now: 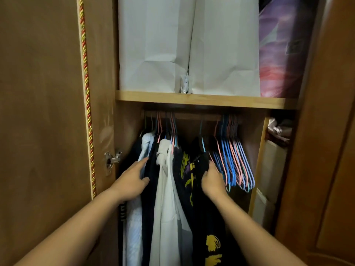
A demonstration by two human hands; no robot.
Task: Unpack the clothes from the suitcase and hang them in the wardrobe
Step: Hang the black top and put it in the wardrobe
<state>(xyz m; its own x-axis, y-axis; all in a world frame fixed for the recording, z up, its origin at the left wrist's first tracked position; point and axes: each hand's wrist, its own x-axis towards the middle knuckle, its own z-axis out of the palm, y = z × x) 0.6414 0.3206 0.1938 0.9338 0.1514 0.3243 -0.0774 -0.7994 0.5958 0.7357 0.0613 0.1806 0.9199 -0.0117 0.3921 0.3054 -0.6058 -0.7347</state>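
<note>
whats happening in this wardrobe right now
A person is sorting clothes on the rail. The left hand rests with straight fingers against the light and dark shirts. The right hand has a grip on a black printed shirt, beside a bunch of empty hangers.

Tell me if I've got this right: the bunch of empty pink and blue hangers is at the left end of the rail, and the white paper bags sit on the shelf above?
Not quite. The head view shows the empty pink and blue hangers bunched at the right end of the rail, beside the right hand. The white paper bags do sit on the shelf above.
</note>
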